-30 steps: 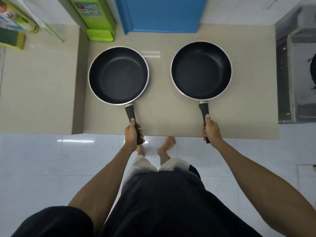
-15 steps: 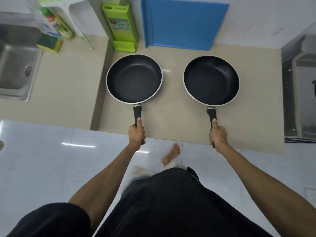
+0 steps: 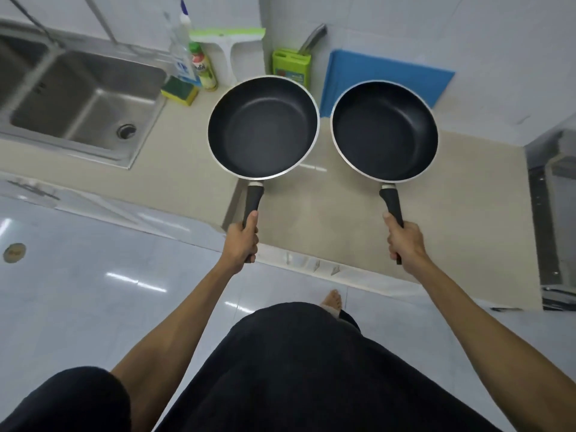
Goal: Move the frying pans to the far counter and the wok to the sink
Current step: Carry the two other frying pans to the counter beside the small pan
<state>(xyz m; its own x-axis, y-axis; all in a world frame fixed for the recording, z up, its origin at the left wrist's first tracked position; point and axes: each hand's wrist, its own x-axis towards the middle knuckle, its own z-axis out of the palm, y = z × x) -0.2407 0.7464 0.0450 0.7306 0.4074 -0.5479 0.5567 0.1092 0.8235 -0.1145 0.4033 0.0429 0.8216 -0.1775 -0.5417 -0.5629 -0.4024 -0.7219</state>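
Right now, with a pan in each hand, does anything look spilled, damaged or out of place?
Nothing stands out. The left hand and right hand each grip a handle; the left frying pan and right frying pan look empty and undamaged. The counter shows no spill, and the sink is empty.

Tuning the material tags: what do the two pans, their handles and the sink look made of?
Left frying pan and right frying pan: matte black inside, likely non-stick coating, with bright bare-metal rims. Handles: black, dull, probably plastic or rubber. Sink: brushed grey sheen, looks like stainless steel.
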